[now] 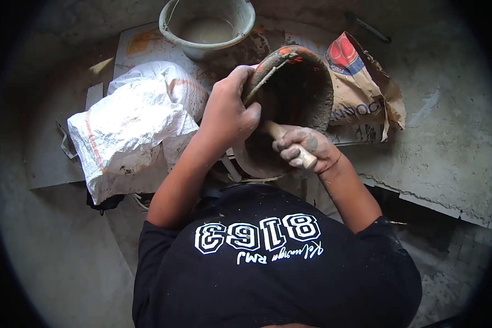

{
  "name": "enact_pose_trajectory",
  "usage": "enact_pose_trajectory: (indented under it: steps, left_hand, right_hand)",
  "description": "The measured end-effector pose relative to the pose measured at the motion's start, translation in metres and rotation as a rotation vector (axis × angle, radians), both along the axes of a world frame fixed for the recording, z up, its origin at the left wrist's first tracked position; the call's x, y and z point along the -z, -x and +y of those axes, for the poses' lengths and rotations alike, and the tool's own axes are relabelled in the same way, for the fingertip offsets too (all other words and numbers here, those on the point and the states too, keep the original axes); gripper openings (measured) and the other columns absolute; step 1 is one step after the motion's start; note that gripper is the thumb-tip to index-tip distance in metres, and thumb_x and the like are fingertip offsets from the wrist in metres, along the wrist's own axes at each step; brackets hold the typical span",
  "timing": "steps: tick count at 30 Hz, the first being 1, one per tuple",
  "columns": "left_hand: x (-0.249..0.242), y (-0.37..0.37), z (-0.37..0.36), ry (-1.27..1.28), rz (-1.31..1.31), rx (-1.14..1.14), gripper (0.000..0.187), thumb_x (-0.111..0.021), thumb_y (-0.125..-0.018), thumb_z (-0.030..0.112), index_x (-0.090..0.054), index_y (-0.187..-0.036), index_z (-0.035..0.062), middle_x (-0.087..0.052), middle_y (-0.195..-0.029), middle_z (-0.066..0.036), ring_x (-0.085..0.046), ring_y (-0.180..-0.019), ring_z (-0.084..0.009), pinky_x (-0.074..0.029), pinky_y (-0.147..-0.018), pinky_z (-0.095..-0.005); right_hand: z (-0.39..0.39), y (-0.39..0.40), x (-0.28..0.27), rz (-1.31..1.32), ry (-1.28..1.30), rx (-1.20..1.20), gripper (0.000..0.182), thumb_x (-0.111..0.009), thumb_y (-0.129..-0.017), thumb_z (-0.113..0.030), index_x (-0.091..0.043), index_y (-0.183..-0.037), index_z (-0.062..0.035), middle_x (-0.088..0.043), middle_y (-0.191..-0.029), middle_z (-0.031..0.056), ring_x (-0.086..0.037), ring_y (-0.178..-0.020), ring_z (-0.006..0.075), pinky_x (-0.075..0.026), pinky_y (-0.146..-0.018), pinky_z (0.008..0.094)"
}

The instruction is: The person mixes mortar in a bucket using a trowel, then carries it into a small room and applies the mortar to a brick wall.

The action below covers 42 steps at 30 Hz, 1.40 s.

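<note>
A bucket (pixel 323 90) crusted with grey cement is tilted in front of my chest, with patches of orange at its rim. My left hand (pixel 232 106) is closed around the bucket's near-left rim, beside its wire handle. Inside the bucket's mouth, my right hand (pixel 307 148) grips the wooden handle (pixel 276 130) of a tool. The tool's working end is lost in the dark interior, so its kind is hidden. Grey smears cover the right fingers.
A grey bucket (pixel 206 41) with murky liquid stands at the back. White woven sacks (pixel 134 117) lie to the left. On the right leans an opened brown paper cement bag (pixel 361 90). A board edge (pixel 437 208) with a dark gap runs at the lower right.
</note>
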<state>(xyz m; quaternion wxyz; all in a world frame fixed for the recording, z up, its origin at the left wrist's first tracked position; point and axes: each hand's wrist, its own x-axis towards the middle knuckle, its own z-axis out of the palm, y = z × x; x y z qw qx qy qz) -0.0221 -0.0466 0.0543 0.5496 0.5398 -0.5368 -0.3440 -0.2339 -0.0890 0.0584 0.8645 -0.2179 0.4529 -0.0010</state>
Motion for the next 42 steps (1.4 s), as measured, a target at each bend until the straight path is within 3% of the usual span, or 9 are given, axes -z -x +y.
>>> enact_pose_trajectory:
  steps: [2, 6, 11, 14, 24, 29, 32, 38, 42]
  left_hand:
    - [-0.003, -0.001, -0.002, -0.021, -0.012, 0.002, 0.041, -0.053, -0.068, -0.006, -0.054, -0.109, -0.0059, -0.061, -0.091, -0.011, -0.059, -0.088, -0.0146, -0.046, -0.083, -0.0260]
    - [-0.005, 0.004, 0.000, -0.091, -0.077, -0.018, 0.041, -0.053, -0.069, -0.005, -0.053, -0.109, -0.0061, -0.061, -0.091, -0.011, -0.058, -0.088, -0.0141, -0.045, -0.083, -0.0254]
    - [-0.009, 0.010, -0.006, -0.092, -0.161, -0.021, 0.041, -0.053, -0.069, -0.004, -0.053, -0.111, -0.0063, -0.062, -0.093, -0.011, -0.059, -0.090, -0.0148, -0.045, -0.084, -0.0257]
    - [-0.003, 0.007, -0.010, -0.096, -0.113, -0.042, 0.042, -0.054, -0.069, -0.005, -0.054, -0.111, -0.0060, -0.062, -0.095, -0.010, -0.059, -0.091, -0.0145, -0.045, -0.086, -0.0256]
    - [0.007, -0.016, -0.013, -0.082, -0.094, -0.108, 0.043, -0.054, -0.070, -0.003, -0.053, -0.113, -0.0056, -0.062, -0.099, -0.009, -0.058, -0.095, -0.0137, -0.043, -0.089, -0.0247]
    - [0.013, -0.002, -0.009, 0.037, -0.068, -0.164, 0.036, -0.056, -0.068, 0.000, -0.056, -0.104, -0.0063, -0.061, -0.084, -0.026, -0.061, -0.081, -0.0395, -0.048, -0.078, -0.0358]
    - [0.010, -0.004, -0.005, -0.030, -0.058, -0.104, 0.041, -0.052, -0.069, -0.006, -0.054, -0.110, -0.0065, -0.062, -0.096, -0.011, -0.059, -0.094, -0.0150, -0.044, -0.088, -0.0256]
    - [0.016, -0.005, 0.002, 0.029, -0.029, -0.153, 0.037, -0.053, -0.068, -0.004, -0.056, -0.105, -0.0073, -0.064, -0.087, -0.014, -0.062, -0.084, -0.0162, -0.047, -0.081, -0.0266]
    - [0.017, -0.011, 0.008, 0.060, -0.020, -0.118, 0.039, -0.054, -0.068, -0.005, -0.056, -0.107, -0.0068, -0.064, -0.086, -0.019, -0.065, -0.083, -0.0222, -0.048, -0.081, -0.0288]
  right_hand:
    - [-0.009, 0.013, 0.026, -0.471, -0.430, 0.269, 0.017, -0.048, -0.088, -0.001, -0.046, -0.104, -0.0050, -0.047, -0.078, 0.0022, -0.047, -0.054, 0.0065, -0.043, -0.043, 0.0234]
    - [-0.028, 0.036, 0.025, -0.569, -0.474, 0.459, 0.019, -0.045, -0.096, -0.015, -0.046, -0.112, -0.0059, -0.048, -0.082, 0.0050, -0.049, -0.058, 0.0089, -0.043, -0.045, 0.0258]
    - [-0.024, 0.055, 0.020, 0.210, 0.582, -0.116, 0.029, -0.056, -0.096, -0.024, -0.057, -0.119, -0.0055, -0.056, -0.073, 0.0024, -0.052, -0.057, 0.0079, -0.044, -0.046, 0.0271]
    - [-0.021, 0.069, 0.024, 0.596, 1.534, -0.622, 0.042, -0.064, -0.085, -0.018, -0.057, -0.125, -0.0061, -0.064, -0.077, 0.0126, -0.064, -0.070, 0.0248, -0.051, -0.063, 0.0377]
    - [-0.035, 0.021, -0.039, 0.829, 2.250, -1.200, 0.044, -0.055, -0.082, -0.008, -0.058, -0.126, -0.0076, -0.062, -0.086, 0.0110, -0.068, -0.073, 0.0236, -0.054, -0.060, 0.0344]
    - [-0.045, 0.011, -0.008, 0.911, 2.184, -1.321, 0.032, -0.053, -0.085, -0.008, -0.061, -0.115, -0.0034, -0.063, -0.082, 0.0129, -0.067, -0.066, 0.0266, -0.056, -0.059, 0.0346]
    - [-0.037, 0.021, 0.008, 0.846, 2.001, -1.299, 0.029, -0.054, -0.082, -0.006, -0.062, -0.110, -0.0021, -0.065, -0.077, 0.0171, -0.068, -0.067, 0.0308, -0.056, -0.060, 0.0398]
    - [0.003, 0.022, -0.001, 0.782, 1.592, -1.109, 0.032, -0.061, -0.070, -0.006, -0.062, -0.098, 0.0089, -0.064, -0.081, 0.0301, -0.064, -0.080, 0.0453, -0.054, -0.074, 0.0473]
    - [0.027, 0.007, -0.006, 0.622, 1.240, -0.899, 0.056, -0.063, -0.072, -0.003, -0.053, -0.126, 0.0068, -0.065, -0.101, 0.0236, -0.065, -0.082, 0.0299, -0.052, -0.074, 0.0342]
